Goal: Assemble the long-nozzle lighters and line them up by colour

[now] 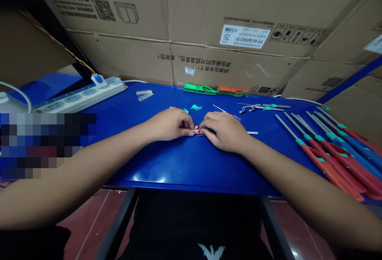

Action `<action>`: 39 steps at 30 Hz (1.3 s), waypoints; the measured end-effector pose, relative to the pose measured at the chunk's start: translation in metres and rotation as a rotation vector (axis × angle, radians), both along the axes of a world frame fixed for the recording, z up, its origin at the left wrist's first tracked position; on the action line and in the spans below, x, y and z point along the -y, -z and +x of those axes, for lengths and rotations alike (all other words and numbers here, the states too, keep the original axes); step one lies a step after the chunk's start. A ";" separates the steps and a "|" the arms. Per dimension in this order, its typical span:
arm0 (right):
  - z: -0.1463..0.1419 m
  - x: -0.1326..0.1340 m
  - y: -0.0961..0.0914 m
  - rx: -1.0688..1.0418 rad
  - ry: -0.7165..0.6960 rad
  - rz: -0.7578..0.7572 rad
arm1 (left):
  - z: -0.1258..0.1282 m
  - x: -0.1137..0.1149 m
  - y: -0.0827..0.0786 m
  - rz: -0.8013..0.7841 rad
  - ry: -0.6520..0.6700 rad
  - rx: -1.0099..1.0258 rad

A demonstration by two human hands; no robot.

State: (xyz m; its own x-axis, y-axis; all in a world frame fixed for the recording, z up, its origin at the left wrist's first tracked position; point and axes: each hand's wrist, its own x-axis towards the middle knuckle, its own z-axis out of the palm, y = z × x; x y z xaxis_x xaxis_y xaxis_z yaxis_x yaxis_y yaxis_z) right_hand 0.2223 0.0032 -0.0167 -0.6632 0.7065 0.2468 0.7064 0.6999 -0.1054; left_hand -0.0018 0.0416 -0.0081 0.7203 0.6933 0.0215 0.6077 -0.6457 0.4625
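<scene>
Near the middle of the blue table lies a red lighter casing point(196, 130), laid open with small pale parts showing inside. My left hand point(174, 125) pinches its left end between thumb and fingers. Over its right part my right hand point(222, 130) is closed, fingers curled down onto the casing and hiding much of it. A metal tube point(253, 132) sticks out past my right hand. Just beyond the hands lie small teal plastic parts point(196, 107) and a thin rod point(221, 109).
Several finished-looking long-neck lighters point(325, 148) lie at the right. Green casing halves point(199, 89) and orange ones point(232, 90) sit at the back, before a large cardboard box point(203, 45). Wired parts point(253, 108), clear plastic pieces point(145, 94) and a power strip point(80, 95) are also there.
</scene>
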 end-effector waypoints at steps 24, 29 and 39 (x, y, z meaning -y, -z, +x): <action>0.006 -0.007 0.006 -0.131 -0.008 0.022 | -0.003 -0.002 -0.001 -0.035 0.018 0.029; 0.007 -0.008 0.006 -0.140 -0.018 0.010 | -0.003 -0.002 -0.001 -0.031 0.010 0.031; 0.007 -0.009 0.006 -0.162 -0.008 0.001 | -0.002 -0.002 -0.001 -0.043 0.003 0.032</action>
State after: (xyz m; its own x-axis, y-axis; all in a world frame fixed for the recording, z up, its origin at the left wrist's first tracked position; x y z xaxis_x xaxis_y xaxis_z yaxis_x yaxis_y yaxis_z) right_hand 0.2293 0.0119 -0.0230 -0.6207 0.7008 0.3515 0.6744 0.7059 -0.2165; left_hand -0.0041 0.0435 -0.0071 0.7216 0.6921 0.0149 0.5903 -0.6264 0.5091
